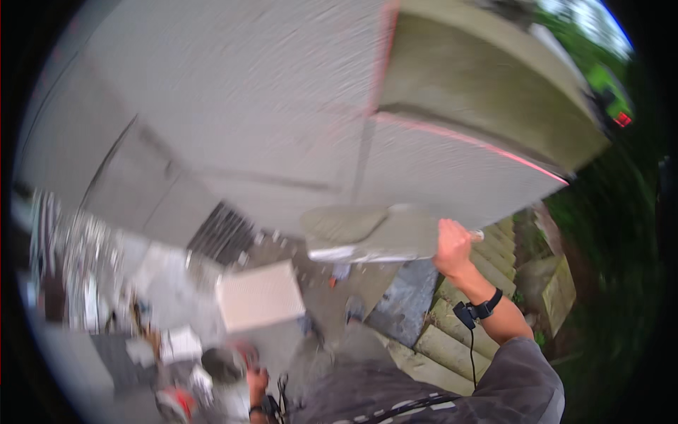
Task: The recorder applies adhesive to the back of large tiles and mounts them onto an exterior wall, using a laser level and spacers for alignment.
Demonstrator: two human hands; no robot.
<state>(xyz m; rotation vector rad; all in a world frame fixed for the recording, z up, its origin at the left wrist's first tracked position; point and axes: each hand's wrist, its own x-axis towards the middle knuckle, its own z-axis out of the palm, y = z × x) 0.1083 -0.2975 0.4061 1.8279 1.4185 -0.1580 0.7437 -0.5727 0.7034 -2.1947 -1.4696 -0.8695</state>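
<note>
Right hand (pixel 453 247), three o'clock, grips a trowel (pixel 413 240); left hand (pixel 258 382), seven o'clock, is unclear. Wall (pixel 247 85) seems part done; mud (pixel 342 222) waits.

Bright sky (pixel 599 21), soft daylight; motion blur; fisheye-bent edges.

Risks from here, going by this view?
Grey mix heaped at the far end of the trowel might slide off if the right hand tips it.
The cord hanging from the right wristband could snag during a swing.
Steps lie to the right of the feet; a sideways move might cost footing.
</note>
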